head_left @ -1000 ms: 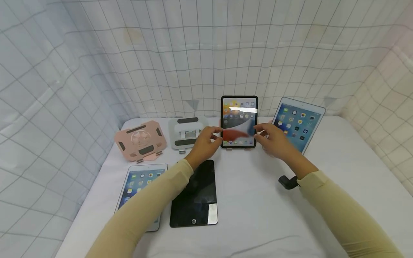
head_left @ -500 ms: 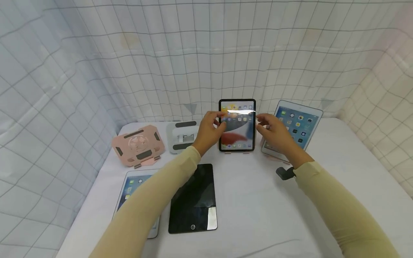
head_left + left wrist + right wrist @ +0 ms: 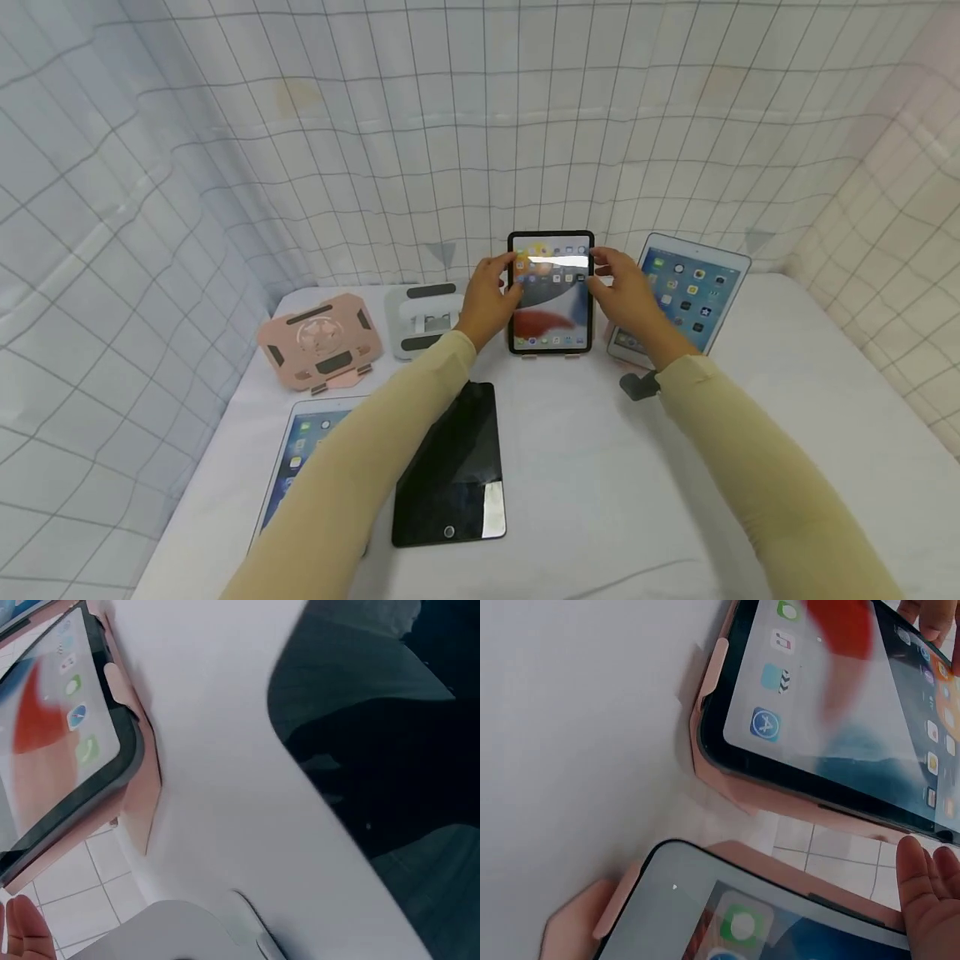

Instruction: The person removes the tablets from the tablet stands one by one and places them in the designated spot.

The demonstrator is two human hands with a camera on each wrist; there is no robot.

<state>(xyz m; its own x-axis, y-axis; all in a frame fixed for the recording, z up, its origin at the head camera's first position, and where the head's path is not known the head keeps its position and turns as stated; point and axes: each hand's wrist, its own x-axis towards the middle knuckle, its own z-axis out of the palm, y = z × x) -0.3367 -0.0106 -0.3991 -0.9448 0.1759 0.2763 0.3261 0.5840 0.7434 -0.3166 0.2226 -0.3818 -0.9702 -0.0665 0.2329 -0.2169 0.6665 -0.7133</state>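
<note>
Recorded at rear: gridded curtain (image 3: 480,167). Below: white table (image 3: 585,475). Flat near the front: black tablet (image 3: 450,467) and, partly under the left sleeve (image 3: 375,450), white tablet (image 3: 296,454). Propped at right: second white tablet (image 3: 697,287). Upright beside that, toward the back and in a pink holder (image 3: 739,791): dark-rimmed tablet (image 3: 551,296). Farther left: grey stand (image 3: 408,312), pink stand (image 3: 318,337). At dark-rimmed tablet's right edge: right hand (image 3: 630,293), relaxed, thumb parted from forefinger, tips at the edge. At left edge: left hand (image 3: 486,302), bent, thumb and forefinger narrowly parted; gripping or merely touching, impossible to tell.
</note>
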